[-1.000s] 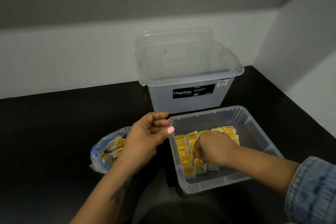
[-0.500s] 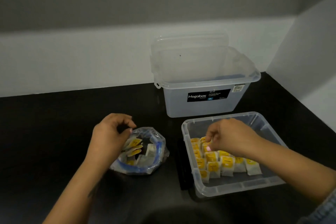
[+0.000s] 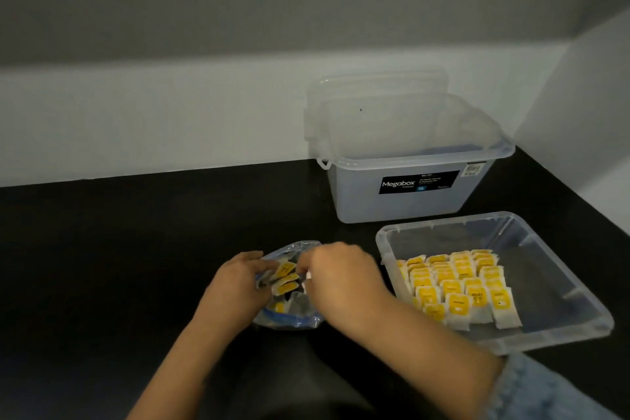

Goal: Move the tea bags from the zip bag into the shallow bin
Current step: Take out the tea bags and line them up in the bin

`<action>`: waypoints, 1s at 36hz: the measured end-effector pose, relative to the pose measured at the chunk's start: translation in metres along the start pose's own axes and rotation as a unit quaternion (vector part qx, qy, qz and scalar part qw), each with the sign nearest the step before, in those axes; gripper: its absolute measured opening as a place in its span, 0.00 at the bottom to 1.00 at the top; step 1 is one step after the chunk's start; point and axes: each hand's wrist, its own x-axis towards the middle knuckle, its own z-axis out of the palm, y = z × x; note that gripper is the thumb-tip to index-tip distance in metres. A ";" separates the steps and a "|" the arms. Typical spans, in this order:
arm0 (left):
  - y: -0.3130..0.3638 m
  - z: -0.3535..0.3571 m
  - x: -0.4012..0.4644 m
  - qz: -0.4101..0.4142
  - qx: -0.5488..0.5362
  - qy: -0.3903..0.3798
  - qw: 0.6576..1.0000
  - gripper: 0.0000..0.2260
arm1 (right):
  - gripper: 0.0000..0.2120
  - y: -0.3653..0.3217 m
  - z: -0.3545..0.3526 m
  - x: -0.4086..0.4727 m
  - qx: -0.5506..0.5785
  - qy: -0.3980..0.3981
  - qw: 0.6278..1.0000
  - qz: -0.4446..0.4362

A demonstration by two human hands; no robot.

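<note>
Currently both my hands are at the zip bag (image 3: 289,319), which lies open on the black table (image 3: 136,249) toward its near edge, left of the shallow bin (image 3: 559,283). My left hand (image 3: 235,286) is curled on the left side of the bag's mouth, fingers (image 3: 254,257) hooked over the rim and holding the plastic. My right hand (image 3: 341,278) reaches in from the right; its fingers are bent down into the opening, close against the loose tea bags in the zip bag (image 3: 284,278). I cannot tell whether they actually pinch one, since the fingertips are blurred and partly hidden behind the knuckles. Several white sachets with yellow labels show inside the bag, lying tilted and overlapping; one more sits lower near the blue zip strip.

Bin: clear plastic, sitting toward the right edge of the table, well apart from my hands. Rows of tea bags in the bin (image 3: 456,286) stand packed against its left wall and fill the left and middle part, labels facing up and toward me. The right part of the bin floor is bare.

Behind the bin, near the back right corner of the table, stands a deep clear storage box (image 3: 409,204) with a dark label. Its lid (image 3: 375,85) leans upright behind it against the wall.

Denim sleeve (image 3: 552,389) is visible on my right forearm.
</note>
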 end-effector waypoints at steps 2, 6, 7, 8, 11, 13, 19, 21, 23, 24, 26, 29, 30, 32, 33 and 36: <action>0.001 0.001 0.000 0.006 -0.003 0.000 1.000 0.23 | 0.13 -0.009 0.016 0.015 -0.048 -0.057 0.997 0.018; -0.004 -0.001 0.000 0.026 -0.001 -0.015 1.000 0.24 | 0.17 -0.021 0.037 0.042 -0.139 -0.126 0.982 0.022; -0.004 -0.001 0.001 0.030 -0.002 -0.019 0.999 0.24 | 0.17 -0.022 0.041 0.049 -0.148 -0.139 0.979 0.021; -0.005 -0.001 0.001 0.034 -0.003 -0.022 0.999 0.24 | 0.18 -0.022 0.046 0.054 -0.155 -0.149 0.976 0.022; -0.006 -0.002 0.000 0.046 -0.007 -0.021 0.999 0.23 | 0.18 -0.022 0.055 0.063 -0.168 -0.149 0.974 0.025; -0.007 -0.003 0.001 0.056 -0.009 -0.026 0.998 0.24 | 0.18 -0.020 0.059 0.064 -0.169 -0.134 0.976 0.022; -0.008 -0.008 0.001 0.067 -0.019 -0.033 0.997 0.22 | 0.18 -0.018 0.060 0.062 -0.152 -0.116 0.981 0.013; -0.009 -0.008 0.001 0.066 -0.016 -0.030 0.997 0.23 | 0.19 -0.018 0.057 0.059 -0.153 -0.117 0.981 0.007; -0.009 -0.009 0.001 0.060 -0.008 -0.031 0.998 0.25 | 0.21 -0.018 0.051 0.058 -0.144 -0.121 0.982 0.005; -0.008 -0.009 0.001 0.057 -0.005 -0.034 0.998 0.26 | 0.21 -0.018 0.046 0.057 -0.137 -0.125 0.983 0.010; -0.006 -0.011 0.000 0.057 0.002 -0.041 0.998 0.26 | 0.20 -0.018 0.036 0.054 -0.117 -0.129 0.985 0.022; -0.001 -0.013 -0.001 0.056 0.005 -0.049 0.997 0.28 | 0.18 -0.012 0.019 0.046 -0.065 -0.088 0.994 0.007; 0.000 -0.014 -0.001 0.056 0.004 -0.049 0.997 0.28 | 0.16 -0.009 0.014 0.043 -0.047 -0.080 0.996 0.001; 0.002 -0.015 0.000 0.064 -0.001 -0.045 0.997 0.26 | 0.12 -0.003 0.007 0.041 -0.024 -0.067 0.997 -0.002; 0.003 -0.016 0.000 0.069 -0.008 -0.041 0.997 0.24 | 0.11 0.000 0.005 0.040 -0.017 -0.060 0.998 0.000; 0.006 -0.017 0.000 0.071 -0.041 -0.031 0.996 0.17 | 0.10 0.008 -0.002 0.040 0.012 -0.060 0.998 0.010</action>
